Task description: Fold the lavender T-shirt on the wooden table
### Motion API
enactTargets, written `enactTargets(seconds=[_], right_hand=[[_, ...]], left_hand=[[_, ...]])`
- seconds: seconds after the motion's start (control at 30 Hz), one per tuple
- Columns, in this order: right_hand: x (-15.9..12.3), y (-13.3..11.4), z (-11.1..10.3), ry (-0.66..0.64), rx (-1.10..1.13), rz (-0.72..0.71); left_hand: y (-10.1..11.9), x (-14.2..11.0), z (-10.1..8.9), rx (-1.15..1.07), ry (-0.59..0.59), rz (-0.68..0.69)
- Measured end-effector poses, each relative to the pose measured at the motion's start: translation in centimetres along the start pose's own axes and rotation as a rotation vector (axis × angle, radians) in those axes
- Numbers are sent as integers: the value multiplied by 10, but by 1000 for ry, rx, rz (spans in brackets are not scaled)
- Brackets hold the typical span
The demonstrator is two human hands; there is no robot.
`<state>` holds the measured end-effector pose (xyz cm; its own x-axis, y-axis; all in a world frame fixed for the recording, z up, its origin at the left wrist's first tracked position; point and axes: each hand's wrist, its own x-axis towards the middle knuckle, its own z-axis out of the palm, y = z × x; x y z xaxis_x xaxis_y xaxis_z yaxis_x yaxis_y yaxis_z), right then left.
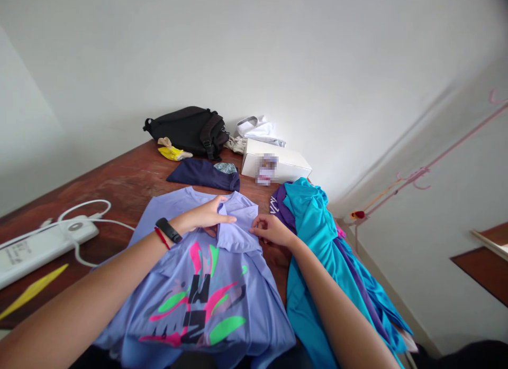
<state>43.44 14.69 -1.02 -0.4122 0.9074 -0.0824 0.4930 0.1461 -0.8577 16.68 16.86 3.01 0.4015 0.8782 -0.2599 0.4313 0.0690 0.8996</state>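
Observation:
A lavender T-shirt [159, 274] with a pink, green and black print lies in front of me, hanging over the near table edge. My left hand [204, 214], with a black band and red string at its wrist, rests at the shirt's upper part near the neckline. Its thumb and index finger are spread apart over the fabric; the other fingers are partly hidden. At the right side, my right hand [272, 229] pinches the edge of a folded-over part of the shirt, perhaps a sleeve. Close by the right forearm lies a pile of shiny turquoise clothing [311, 215].
Behind the shirt are a dark blue pouch [198, 172], a yellow item [170, 152], a black bag [186, 128] and a white box [293, 163]. A white power strip [51, 245] with cables lies left on the wooden table [119, 181]. A pink rack [436, 160] stands right.

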Motion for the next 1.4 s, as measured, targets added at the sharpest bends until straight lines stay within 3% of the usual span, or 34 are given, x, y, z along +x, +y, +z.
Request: enactTargets(seconds=[0.1, 0.17, 0.23, 0.33, 0.43, 0.57, 0.7, 0.97, 1.03, 1.2, 1.27, 1.33, 1.4], right_hand=[[0, 2, 0, 14, -34, -13], [1, 5, 0, 39, -49, -33], [2, 6, 0, 93, -92, -61], [4, 8, 0, 161, -176, -85], [4, 8, 2, 185, -214, -86], [6, 9, 4, 230, -267, -118], [7, 9, 5, 272, -375, -175], [8, 7, 6, 259, -424, -199], [8, 7, 7, 273, -440, -220], [10, 8, 8, 254, -539, -275], [10, 8, 8, 235, -571, -280], [11, 8, 9, 225, -585, -270], [11, 9, 10, 219, -590, -253]], left_hand=[[-6, 6, 4, 163, 118, 160], [-5, 7, 6, 142, 181, 246], [2, 4, 6, 13, 194, 254], [15, -5, 4, -156, 164, 158], [21, -16, -1, -130, 81, 36], [21, -26, -6, -21, -217, -129], [17, -26, -9, -26, -425, -136], [22, -22, -24, 94, -330, 208], [28, -27, -22, 44, -342, 183], [34, -30, -18, -27, -415, -44], [32, -30, -20, 161, -347, -111], [32, -36, -17, 447, -125, -87], [35, -49, -4, 700, 117, 51]])
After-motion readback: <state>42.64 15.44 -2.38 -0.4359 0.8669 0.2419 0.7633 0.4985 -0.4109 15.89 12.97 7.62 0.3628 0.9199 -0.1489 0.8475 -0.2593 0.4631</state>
